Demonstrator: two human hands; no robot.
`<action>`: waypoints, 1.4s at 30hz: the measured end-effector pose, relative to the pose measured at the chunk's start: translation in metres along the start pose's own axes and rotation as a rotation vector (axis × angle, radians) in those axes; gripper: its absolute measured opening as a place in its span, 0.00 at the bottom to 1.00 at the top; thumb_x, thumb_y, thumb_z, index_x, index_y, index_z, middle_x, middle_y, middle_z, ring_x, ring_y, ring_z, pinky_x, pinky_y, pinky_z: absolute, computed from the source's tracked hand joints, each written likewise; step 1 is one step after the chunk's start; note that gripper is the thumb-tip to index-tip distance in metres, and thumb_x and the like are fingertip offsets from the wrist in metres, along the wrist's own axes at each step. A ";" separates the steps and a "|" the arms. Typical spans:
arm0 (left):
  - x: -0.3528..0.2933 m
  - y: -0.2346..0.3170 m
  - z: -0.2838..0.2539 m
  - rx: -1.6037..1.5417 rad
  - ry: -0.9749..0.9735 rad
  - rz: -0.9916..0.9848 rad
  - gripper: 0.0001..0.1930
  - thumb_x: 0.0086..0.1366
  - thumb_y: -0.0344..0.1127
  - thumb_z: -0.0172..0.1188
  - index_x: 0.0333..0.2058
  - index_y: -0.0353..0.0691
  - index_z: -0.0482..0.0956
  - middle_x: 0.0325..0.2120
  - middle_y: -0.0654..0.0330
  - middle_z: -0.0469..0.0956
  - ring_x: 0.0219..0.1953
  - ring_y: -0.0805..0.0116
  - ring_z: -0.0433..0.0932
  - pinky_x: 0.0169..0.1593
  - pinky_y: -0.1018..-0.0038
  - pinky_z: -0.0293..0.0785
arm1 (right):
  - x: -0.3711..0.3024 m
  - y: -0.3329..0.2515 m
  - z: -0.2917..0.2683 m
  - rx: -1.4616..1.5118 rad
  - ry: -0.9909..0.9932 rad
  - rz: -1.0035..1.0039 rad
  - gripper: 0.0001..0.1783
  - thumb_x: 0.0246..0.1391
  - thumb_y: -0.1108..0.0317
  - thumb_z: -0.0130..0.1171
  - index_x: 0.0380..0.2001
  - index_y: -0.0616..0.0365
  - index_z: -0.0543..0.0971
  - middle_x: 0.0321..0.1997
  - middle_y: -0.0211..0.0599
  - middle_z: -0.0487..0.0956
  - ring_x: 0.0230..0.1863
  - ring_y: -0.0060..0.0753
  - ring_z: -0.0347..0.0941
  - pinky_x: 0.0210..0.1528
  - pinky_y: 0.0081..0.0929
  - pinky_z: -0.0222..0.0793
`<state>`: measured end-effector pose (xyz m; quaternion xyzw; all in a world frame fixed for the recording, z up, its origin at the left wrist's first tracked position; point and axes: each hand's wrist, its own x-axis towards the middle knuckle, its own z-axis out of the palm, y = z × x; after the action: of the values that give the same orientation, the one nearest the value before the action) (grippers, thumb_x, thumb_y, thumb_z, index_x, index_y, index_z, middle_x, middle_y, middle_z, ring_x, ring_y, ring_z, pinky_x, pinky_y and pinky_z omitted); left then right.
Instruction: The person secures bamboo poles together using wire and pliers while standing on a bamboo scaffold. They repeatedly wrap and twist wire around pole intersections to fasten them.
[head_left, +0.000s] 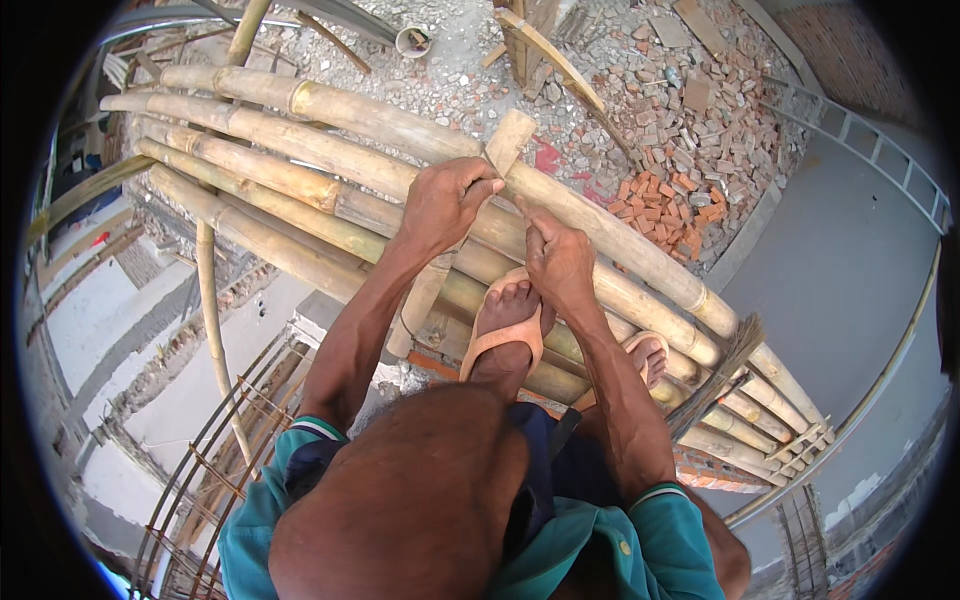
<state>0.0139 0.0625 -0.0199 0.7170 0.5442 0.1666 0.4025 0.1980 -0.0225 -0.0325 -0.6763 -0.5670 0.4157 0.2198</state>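
My left hand (440, 208) is closed in a pinch where a short bamboo crosspiece (511, 137) meets the row of long bamboo poles (380, 127). A thin dark strand loops round this crossing and runs to its fingers. Close by on the right, my right hand (562, 258) is also closed, thumb and forefinger pinched at the same lashing. The strand's ends are hidden by the fingers. Below my hands the crosspiece's lower end (405, 335) sticks out past the poles. My sandalled foot (508, 325) stands on the poles between my forearms.
A bundle of thin dark strands (718, 380) lies across the poles at right. Broken bricks (668, 212) and rubble lie on the ground beyond. A white bucket (413, 42) stands far off, a ladder (860, 140) at far right. Steel reinforcing bars (215, 460) rise at lower left.
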 end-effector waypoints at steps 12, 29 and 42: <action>0.069 0.012 -0.008 0.547 -0.354 0.553 0.06 0.63 0.39 0.64 0.30 0.45 0.83 0.31 0.60 0.83 0.39 0.55 0.81 0.42 0.58 0.77 | -0.011 -0.033 0.042 0.235 0.019 0.243 0.26 0.52 0.75 0.60 0.58 0.61 0.79 0.32 0.58 0.84 0.34 0.60 0.83 0.39 0.48 0.77; 0.022 -0.029 -0.017 0.113 -0.483 0.193 0.25 0.66 0.38 0.65 0.60 0.43 0.69 0.44 0.46 0.83 0.46 0.44 0.83 0.47 0.54 0.78 | 0.031 -0.055 -0.014 -0.044 -0.128 0.027 0.13 0.58 0.67 0.56 0.46 0.53 0.76 0.36 0.58 0.84 0.42 0.65 0.81 0.45 0.57 0.73; 0.018 -0.040 0.014 -0.046 -0.274 0.220 0.19 0.61 0.37 0.73 0.47 0.40 0.77 0.38 0.58 0.81 0.45 0.57 0.80 0.50 0.65 0.76 | 0.013 0.015 -0.002 -0.050 0.075 0.181 0.15 0.63 0.53 0.58 0.38 0.54 0.83 0.29 0.56 0.82 0.35 0.64 0.81 0.40 0.54 0.74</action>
<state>0.0041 0.0763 -0.0625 0.7788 0.3988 0.1226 0.4685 0.2088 -0.0133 -0.0468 -0.7450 -0.5053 0.3941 0.1855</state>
